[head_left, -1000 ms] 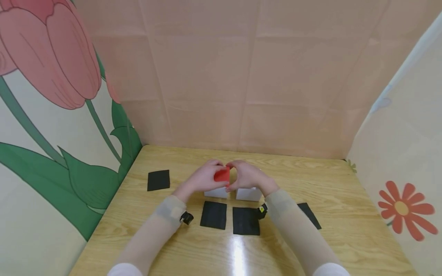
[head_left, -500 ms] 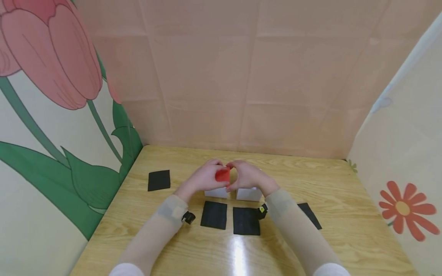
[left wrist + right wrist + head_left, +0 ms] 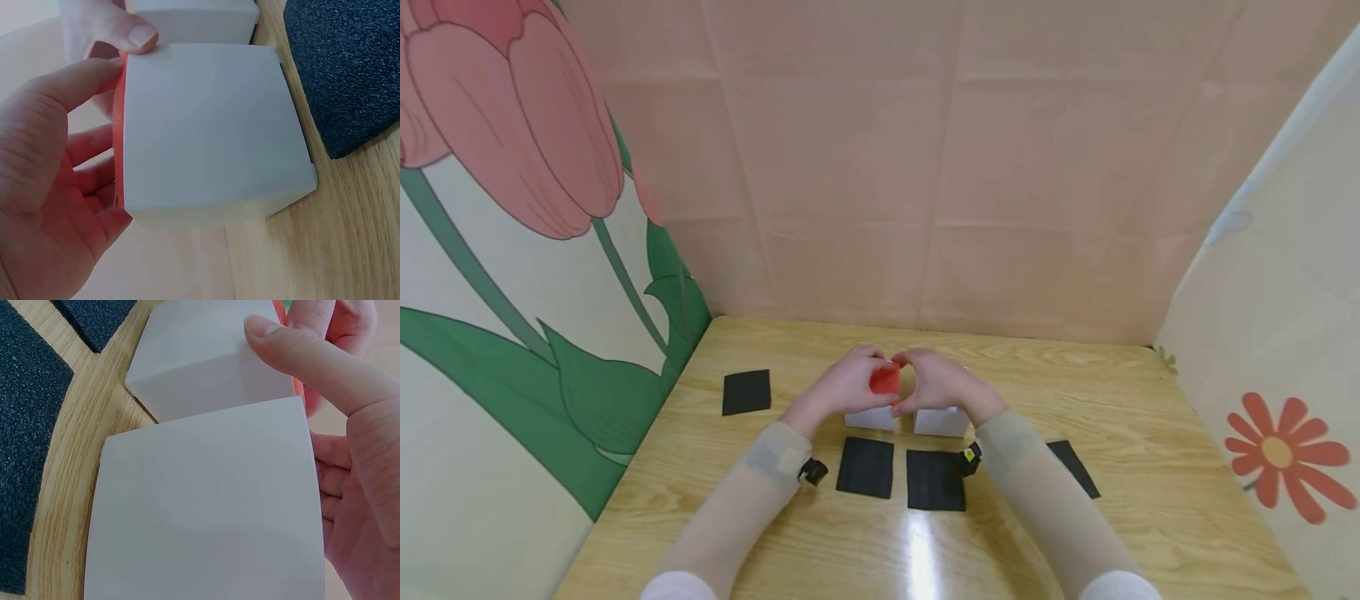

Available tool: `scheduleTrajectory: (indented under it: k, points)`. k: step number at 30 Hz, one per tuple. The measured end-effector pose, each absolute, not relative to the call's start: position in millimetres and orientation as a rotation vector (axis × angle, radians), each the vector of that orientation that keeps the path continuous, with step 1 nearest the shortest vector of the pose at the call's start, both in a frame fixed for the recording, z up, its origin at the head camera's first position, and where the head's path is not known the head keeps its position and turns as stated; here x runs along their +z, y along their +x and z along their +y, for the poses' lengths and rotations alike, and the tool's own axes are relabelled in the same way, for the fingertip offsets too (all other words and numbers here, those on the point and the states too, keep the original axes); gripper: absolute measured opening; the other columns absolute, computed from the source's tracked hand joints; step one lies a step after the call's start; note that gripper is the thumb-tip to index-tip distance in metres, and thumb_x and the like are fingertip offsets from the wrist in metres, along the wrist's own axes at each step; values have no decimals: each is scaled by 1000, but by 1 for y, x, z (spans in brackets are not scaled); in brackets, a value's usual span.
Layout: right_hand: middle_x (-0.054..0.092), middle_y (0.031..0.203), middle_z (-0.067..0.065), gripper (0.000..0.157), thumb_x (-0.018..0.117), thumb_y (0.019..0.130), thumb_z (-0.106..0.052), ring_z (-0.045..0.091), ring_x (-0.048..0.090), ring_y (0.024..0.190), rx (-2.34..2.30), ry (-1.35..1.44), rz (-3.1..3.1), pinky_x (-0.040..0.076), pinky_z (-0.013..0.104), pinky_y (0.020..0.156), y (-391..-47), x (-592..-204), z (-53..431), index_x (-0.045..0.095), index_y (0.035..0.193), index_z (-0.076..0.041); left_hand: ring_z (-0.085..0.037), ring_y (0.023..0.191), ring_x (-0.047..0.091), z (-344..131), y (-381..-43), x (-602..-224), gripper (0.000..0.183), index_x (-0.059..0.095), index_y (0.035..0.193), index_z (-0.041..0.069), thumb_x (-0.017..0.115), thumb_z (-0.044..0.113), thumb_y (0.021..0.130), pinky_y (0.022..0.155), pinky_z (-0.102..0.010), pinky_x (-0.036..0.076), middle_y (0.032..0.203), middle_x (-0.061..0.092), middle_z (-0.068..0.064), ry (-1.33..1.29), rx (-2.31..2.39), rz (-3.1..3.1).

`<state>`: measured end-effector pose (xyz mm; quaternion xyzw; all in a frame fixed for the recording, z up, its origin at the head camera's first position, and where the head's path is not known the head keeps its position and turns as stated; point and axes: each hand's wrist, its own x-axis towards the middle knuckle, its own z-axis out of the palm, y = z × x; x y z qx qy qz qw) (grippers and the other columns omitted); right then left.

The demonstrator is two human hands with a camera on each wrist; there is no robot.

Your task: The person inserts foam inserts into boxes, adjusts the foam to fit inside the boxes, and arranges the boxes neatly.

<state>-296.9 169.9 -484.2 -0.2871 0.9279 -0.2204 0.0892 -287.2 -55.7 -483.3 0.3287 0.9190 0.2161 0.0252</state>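
Two white boxes stand side by side on the table: a left box (image 3: pixel 868 418) and a right box (image 3: pixel 940 422). A thin red square sheet (image 3: pixel 883 381) lies over the left box's top; its edge (image 3: pixel 119 137) shows along the box in the left wrist view. My left hand (image 3: pixel 846 383) curls its thumb and fingers around the sheet from the left. From the other side, my right hand (image 3: pixel 936 382) reaches over the right box, its thumb (image 3: pixel 269 334) pressing the left box's edge by the red sheet and its forefinger at the far corner. The sheet's far side is partly hidden.
Two black square mats (image 3: pixel 864 467) (image 3: pixel 936 480) lie in front of the boxes. Another black mat (image 3: pixel 747 392) is at the left, and one more mat (image 3: pixel 1075 468) lies partly under the right forearm. A pink cloth backdrop (image 3: pixel 850 208) rises behind the wooden table (image 3: pixel 820 558).
My left wrist and forearm have shifted slightly to the right. Both hands keep their place at the red sheet, and the boxes stay where they were.
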Motion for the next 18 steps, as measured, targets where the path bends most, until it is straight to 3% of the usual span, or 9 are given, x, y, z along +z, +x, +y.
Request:
scheduleTrajectory:
  k: [18]
  points:
    - [66, 139, 5, 89, 97, 74, -49, 31, 63, 127, -640, -831, 2768, 52, 52, 109, -296, -484, 170, 61, 146, -9, -22, 113, 56, -51, -282, -477, 53, 73, 136, 12, 84, 39, 92, 92, -33, 58, 131, 61, -7, 984, 584, 2853]
